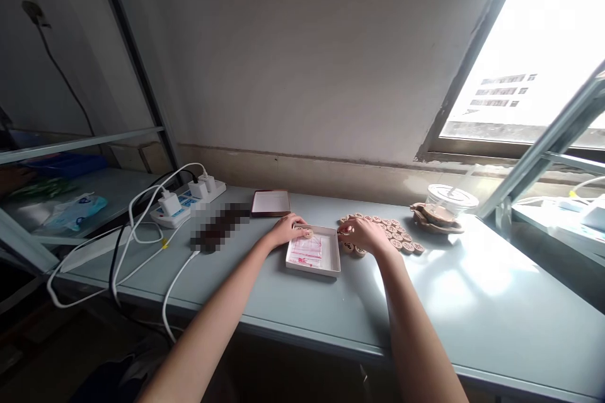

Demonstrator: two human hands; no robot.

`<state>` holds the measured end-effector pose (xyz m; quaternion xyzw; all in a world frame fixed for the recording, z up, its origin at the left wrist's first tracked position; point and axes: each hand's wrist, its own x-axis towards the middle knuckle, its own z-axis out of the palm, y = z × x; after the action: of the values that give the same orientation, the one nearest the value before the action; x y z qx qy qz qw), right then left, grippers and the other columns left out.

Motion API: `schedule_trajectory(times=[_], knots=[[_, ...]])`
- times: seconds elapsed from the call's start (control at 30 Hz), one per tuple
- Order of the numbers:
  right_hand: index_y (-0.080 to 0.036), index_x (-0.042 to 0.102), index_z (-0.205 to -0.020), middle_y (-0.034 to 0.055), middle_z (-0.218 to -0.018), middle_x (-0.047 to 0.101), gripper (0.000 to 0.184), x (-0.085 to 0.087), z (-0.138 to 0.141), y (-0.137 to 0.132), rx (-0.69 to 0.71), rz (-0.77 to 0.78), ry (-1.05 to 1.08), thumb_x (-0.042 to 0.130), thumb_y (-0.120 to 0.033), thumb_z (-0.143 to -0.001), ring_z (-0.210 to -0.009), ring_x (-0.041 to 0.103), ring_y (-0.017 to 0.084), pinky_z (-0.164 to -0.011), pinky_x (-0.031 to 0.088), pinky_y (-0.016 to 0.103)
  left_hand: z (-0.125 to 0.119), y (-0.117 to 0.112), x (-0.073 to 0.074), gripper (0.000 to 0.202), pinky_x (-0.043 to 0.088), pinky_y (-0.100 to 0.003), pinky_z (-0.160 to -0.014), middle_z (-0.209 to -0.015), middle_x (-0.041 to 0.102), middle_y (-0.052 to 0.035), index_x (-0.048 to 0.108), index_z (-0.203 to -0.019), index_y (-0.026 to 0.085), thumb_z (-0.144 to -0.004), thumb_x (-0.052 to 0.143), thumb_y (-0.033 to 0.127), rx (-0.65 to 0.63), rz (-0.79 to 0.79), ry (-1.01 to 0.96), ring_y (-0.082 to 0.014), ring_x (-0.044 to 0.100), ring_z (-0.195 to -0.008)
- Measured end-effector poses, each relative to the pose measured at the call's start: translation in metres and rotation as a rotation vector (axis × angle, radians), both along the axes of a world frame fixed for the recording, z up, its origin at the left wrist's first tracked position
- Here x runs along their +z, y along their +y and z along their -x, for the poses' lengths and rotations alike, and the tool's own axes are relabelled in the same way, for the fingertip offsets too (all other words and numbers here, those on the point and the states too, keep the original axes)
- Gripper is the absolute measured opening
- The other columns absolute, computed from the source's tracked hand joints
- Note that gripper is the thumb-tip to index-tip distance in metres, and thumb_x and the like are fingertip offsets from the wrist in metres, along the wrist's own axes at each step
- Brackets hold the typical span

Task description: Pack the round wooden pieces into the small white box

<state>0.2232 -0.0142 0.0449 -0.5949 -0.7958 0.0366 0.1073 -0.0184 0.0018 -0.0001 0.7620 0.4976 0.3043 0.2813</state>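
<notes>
A shallow white box with a red-printed paper inside stands in the middle of the table. My left hand reaches over its far left corner, thumb and fingers closed around a round wooden Chinese chess piece by the far wall. At the box's right side, my right hand is bent down with its fingertips pinched together at a chess piece, which they mostly hide. Under and beyond this hand lie many more chess pieces, flat and close together, with characters on their tops.
Behind the box lies a dark-edged lid. A power strip with chargers and white cables occupies the left. A clear plastic container sits on a brown, uneven-edged holder at the back right, near the window and a metal frame.
</notes>
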Motion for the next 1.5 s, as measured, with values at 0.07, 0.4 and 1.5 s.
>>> schedule_trajectory(times=[0.07,0.4,1.5], knots=[[-0.027,0.070,-0.084,0.0043,-0.089,0.067,0.021,-0.001,-0.001,0.001,-0.001,-0.033,0.013,0.060,-0.041,-0.072,-0.074,0.059,0.018,-0.057,0.033,0.026,0.000,0.001,0.000,0.028,0.044,-0.029,-0.082,-0.100,0.058,-0.0067,0.064,-0.088,0.017,-0.070,0.062,0.039,0.005,-0.001,0.004,-0.0208,0.056,-0.093],[-0.028,0.067,-0.090,-0.0002,-0.088,0.064,0.022,0.004,0.024,-0.007,0.250,-0.007,0.223,0.055,-0.043,-0.079,-0.071,0.057,0.012,-0.061,0.037,0.023,0.001,0.004,-0.002,0.034,0.043,-0.029,-0.079,-0.095,0.060,-0.0051,0.064,-0.086,0.018,-0.069,0.061,0.047,-0.015,-0.034,0.027,-0.0210,0.056,-0.089],[-0.025,0.066,-0.086,0.0009,-0.087,0.065,0.021,0.015,-0.011,-0.008,0.117,0.071,0.275,0.057,-0.040,-0.074,-0.072,0.058,0.014,-0.060,0.041,0.023,-0.002,-0.002,0.004,0.032,0.043,-0.031,-0.084,-0.096,0.055,-0.0042,0.065,-0.084,0.021,-0.078,0.049,0.048,0.053,-0.079,0.085,-0.0204,0.056,-0.090]])
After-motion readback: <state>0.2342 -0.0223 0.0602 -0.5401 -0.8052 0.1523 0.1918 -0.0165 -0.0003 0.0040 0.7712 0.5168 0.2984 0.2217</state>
